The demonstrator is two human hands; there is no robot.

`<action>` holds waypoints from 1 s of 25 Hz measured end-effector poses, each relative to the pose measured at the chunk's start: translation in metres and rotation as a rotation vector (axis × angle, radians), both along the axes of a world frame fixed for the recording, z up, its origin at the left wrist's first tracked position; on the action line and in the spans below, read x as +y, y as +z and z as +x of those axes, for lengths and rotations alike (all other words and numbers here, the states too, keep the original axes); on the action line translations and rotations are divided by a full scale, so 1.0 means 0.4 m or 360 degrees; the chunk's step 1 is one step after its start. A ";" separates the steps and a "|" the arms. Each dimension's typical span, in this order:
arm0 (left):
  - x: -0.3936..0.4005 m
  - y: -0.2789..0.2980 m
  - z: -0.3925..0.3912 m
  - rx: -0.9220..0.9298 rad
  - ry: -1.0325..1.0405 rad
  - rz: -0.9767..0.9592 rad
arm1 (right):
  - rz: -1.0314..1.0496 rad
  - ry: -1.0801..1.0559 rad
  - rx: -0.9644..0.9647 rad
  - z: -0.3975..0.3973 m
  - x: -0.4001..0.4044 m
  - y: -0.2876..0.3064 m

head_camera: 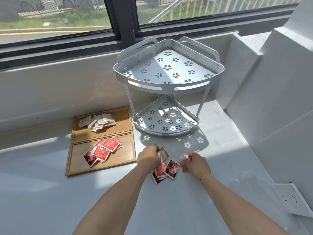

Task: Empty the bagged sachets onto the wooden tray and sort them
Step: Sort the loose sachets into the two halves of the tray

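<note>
the two-compartment wooden tray (77,170) sits on the pale grey counter (50,192), just left of a silver two-tier corner rack with flower cutouts (167,72). the tray's far compartment holds a heap of white paper sachets (97,122), the near one a pile of red sachets (103,150). right of the tray, off it, a few loose red and black sachets (165,170) lie on the counter. left hand (149,156) is pinched around a whitish-brown sachet (163,154); right hand (196,162) is closed on a small brown sachet (184,164).
</note>
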State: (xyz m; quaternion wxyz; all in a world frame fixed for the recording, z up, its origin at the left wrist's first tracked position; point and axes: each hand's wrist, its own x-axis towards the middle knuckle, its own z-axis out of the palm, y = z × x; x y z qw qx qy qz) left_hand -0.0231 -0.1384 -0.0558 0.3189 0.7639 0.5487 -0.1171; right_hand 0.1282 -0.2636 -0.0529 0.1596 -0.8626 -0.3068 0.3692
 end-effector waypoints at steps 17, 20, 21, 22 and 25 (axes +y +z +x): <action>-0.061 0.056 -0.261 -0.0342 0.0200 -0.0030 | 0.0063 0.0178 -0.0217 -0.122 -0.007 0.086; -0.037 0.071 -0.353 -0.0389 0.0220 -0.0044 | 0.0118 0.0297 -0.0199 -0.204 0.046 0.104; -0.025 0.073 -0.384 -0.0399 0.0233 -0.0048 | 0.0130 0.0335 -0.0181 -0.235 0.064 0.109; -0.010 0.074 -0.419 -0.0417 0.0259 -0.0055 | 0.0135 0.0372 -0.0162 -0.269 0.085 0.113; 0.030 0.078 -0.510 -0.0470 0.0323 -0.0096 | 0.0142 0.0496 -0.0128 -0.352 0.142 0.115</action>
